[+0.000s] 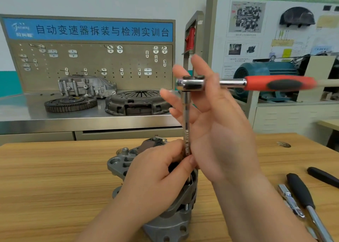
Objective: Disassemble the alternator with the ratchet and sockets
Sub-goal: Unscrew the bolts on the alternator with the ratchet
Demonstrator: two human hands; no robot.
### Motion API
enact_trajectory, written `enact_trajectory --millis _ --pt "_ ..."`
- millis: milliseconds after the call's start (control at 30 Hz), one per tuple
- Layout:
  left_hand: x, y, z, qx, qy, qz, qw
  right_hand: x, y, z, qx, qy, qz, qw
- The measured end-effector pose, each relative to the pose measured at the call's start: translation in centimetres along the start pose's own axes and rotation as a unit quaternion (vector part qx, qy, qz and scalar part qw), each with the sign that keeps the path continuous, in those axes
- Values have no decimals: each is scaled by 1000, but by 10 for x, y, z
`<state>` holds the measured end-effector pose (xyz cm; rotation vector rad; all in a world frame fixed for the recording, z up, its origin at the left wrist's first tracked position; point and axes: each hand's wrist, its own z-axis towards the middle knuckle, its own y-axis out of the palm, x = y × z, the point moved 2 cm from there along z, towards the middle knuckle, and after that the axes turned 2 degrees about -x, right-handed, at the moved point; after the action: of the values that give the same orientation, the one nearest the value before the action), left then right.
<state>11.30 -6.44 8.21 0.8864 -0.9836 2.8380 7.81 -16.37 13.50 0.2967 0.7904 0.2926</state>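
Observation:
The grey alternator (170,221) stands on the wooden table (55,168), partly hidden by my hands. A chrome ratchet (194,83) with a red and black handle (280,82) points to the right, mounted on a long extension bar (186,122) that runs straight down into the alternator. My left hand (156,175) pinches the lower end of the bar just above the housing. My right hand (211,116) is spread beside the bar with straight fingers, its fingertips near the ratchet head. The socket is hidden.
Black-handled tools (300,192) and a chrome piece (289,199) lie on the table at the right. Behind, a steel bench (91,116) carries a clutch cover (137,102), a flywheel (70,104) and a housing below a pegboard. A teal motor (266,71) stands at the right rear.

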Motion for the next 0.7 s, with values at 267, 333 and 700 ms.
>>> enact_trajectory --millis 267,333,700 --pt "2 -2 1 -10 -10 4 1000 -3 0 -2 24 -54 -58 997" --pt "1 -1 1 -9 -14 -5 1000 -2 0 -1 18 -68 -61 996" --pt "-1 -5 2 -30 -12 -10 999 -4 -9 2 38 -28 -28 999"
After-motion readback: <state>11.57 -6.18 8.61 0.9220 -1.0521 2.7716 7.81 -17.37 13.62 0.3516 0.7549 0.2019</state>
